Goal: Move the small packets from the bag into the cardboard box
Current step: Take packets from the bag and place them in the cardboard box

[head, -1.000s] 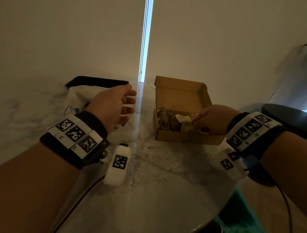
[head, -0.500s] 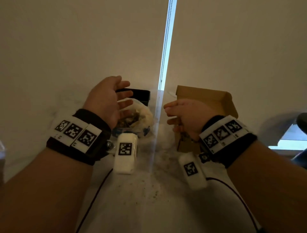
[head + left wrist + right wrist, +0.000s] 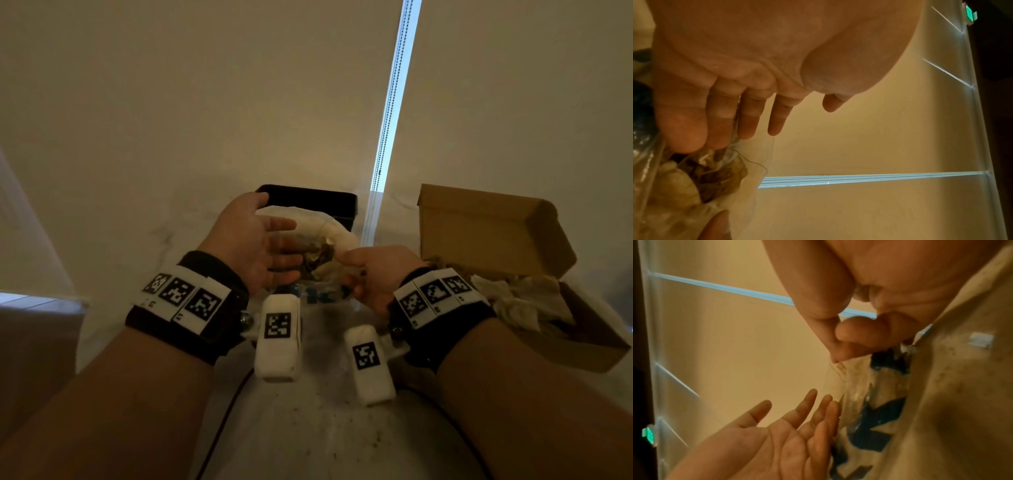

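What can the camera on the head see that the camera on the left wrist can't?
Only the head view shows the open cardboard box with packets inside, the black tray behind the bag, and both marked wristbands. Only the left wrist view shows a small green light high up. Both show the open left hand beside the clear bag, the brown packets inside it, and the bright strip on the wall.

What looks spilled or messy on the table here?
Dark crumbs or specks are scattered across the marble table in front of the bag. What they are cannot be told. The cardboard box sits upright.
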`<action>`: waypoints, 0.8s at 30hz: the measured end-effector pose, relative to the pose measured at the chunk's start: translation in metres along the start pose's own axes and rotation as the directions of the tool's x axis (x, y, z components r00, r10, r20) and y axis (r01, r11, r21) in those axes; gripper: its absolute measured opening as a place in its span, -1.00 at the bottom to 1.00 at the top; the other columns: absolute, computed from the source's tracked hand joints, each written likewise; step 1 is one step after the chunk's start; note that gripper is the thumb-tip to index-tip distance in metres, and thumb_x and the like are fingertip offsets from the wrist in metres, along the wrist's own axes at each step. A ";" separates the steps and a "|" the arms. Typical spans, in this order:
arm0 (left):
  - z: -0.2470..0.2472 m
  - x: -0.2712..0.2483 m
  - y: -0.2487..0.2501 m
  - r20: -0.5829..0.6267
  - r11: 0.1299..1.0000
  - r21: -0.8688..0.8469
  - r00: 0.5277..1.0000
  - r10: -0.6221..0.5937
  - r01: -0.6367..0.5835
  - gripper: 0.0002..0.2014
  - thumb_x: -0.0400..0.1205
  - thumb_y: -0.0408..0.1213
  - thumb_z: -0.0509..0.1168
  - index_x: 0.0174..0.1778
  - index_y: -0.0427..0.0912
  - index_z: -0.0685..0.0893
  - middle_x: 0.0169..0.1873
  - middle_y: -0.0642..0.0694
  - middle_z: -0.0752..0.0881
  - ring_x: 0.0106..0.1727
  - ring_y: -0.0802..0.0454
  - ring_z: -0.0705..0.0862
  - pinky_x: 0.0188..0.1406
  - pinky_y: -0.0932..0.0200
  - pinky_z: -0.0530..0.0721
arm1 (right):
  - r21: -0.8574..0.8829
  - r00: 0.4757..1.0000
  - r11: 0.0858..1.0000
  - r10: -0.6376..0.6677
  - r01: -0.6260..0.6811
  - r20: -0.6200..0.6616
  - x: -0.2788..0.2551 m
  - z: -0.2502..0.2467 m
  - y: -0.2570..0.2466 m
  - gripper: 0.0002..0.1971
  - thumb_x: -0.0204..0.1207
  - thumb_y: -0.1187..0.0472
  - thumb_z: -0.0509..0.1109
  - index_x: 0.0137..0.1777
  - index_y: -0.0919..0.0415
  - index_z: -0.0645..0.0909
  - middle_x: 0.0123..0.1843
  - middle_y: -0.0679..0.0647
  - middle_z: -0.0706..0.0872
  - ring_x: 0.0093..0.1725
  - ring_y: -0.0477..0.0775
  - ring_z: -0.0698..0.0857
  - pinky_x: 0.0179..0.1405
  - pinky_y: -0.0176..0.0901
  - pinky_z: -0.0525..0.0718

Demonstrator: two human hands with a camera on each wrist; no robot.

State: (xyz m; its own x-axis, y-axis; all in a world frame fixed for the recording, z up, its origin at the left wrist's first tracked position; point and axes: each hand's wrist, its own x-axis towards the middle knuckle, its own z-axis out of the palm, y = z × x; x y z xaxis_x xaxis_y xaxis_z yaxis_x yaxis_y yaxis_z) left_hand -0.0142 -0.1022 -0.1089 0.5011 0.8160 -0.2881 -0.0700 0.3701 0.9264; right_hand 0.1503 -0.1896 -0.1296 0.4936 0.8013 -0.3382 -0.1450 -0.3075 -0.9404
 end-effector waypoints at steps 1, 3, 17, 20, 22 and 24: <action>0.002 0.002 -0.001 -0.006 1.000 0.015 1.000 -0.012 0.012 -0.39 0.68 0.25 0.06 0.29 -0.21 0.66 0.16 -0.31 0.73 0.17 -0.32 0.70 -0.11 -0.15 0.67 | -0.023 1.000 1.000 0.001 -0.002 -0.008 0.002 -0.001 0.001 -0.85 0.50 0.27 0.51 -0.04 0.32 0.63 -0.29 0.18 0.67 -0.31 0.08 0.60 -0.39 -0.20 0.53; 0.005 0.004 -0.003 -0.021 0.999 0.041 0.999 -0.029 0.030 -0.41 0.68 0.23 0.07 0.29 -0.21 0.65 0.17 -0.31 0.72 0.17 -0.32 0.69 -0.11 -0.15 0.67 | -0.091 1.000 0.996 -0.011 0.011 0.003 0.010 0.000 0.002 -0.86 0.53 0.31 0.45 0.04 0.35 0.65 -0.46 0.10 0.61 -0.47 -0.01 0.53 -0.49 -0.21 0.46; 0.016 0.013 -0.022 0.044 0.934 0.339 0.994 0.102 -0.111 -0.77 0.69 -0.44 0.27 0.24 -0.28 0.67 0.16 -0.34 0.76 0.15 -0.28 0.79 0.09 -0.17 0.81 | -0.219 0.984 0.961 -0.176 0.169 -0.016 0.017 0.000 0.003 -0.79 0.41 0.36 0.28 -0.20 -0.02 0.49 -0.40 0.05 0.49 -0.56 -0.01 0.44 -0.61 -0.20 0.41; 0.018 0.014 -0.027 0.076 0.891 0.410 0.981 0.180 -0.195 -0.61 0.59 -0.48 0.39 0.34 -0.15 0.64 0.21 -0.26 0.75 0.16 -0.21 0.79 -0.05 -0.05 0.85 | -0.207 0.984 0.963 -0.177 0.172 -0.006 0.014 0.001 0.001 -0.78 0.44 0.38 0.28 -0.19 -0.02 0.51 -0.39 0.05 0.50 -0.54 -0.01 0.46 -0.60 -0.20 0.44; 0.020 0.013 -0.029 0.090 0.860 0.456 0.973 0.211 -0.229 -0.53 0.57 -0.51 0.41 0.39 -0.11 0.60 0.16 -0.20 0.74 0.14 -0.14 0.78 -0.12 0.03 0.85 | -0.247 0.985 0.954 -0.173 0.169 0.009 0.013 0.002 -0.001 -0.79 0.52 0.41 0.22 -0.18 0.06 0.49 -0.42 0.09 0.46 -0.53 0.04 0.42 -0.52 -0.18 0.38; 0.021 0.014 -0.029 0.093 0.829 0.501 0.968 0.235 -0.249 -0.53 0.56 -0.53 0.41 0.39 -0.16 0.59 0.14 -0.20 0.74 0.13 -0.17 0.79 -0.07 -0.02 0.85 | -0.303 0.986 0.939 -0.165 0.163 0.019 0.012 0.003 -0.002 -0.77 0.60 0.46 0.10 -0.18 0.15 0.45 -0.46 0.14 0.41 -0.52 0.07 0.37 -0.45 -0.11 0.30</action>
State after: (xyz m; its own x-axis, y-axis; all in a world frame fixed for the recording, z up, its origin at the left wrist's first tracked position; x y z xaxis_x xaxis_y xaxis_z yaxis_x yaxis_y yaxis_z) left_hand 0.0127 -0.1107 -0.1346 0.5486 0.8352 -0.0388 0.2491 -0.1190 0.9611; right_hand 0.1543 -0.1781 -0.1319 0.4940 0.8509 -0.1788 0.2043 -0.3135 -0.9273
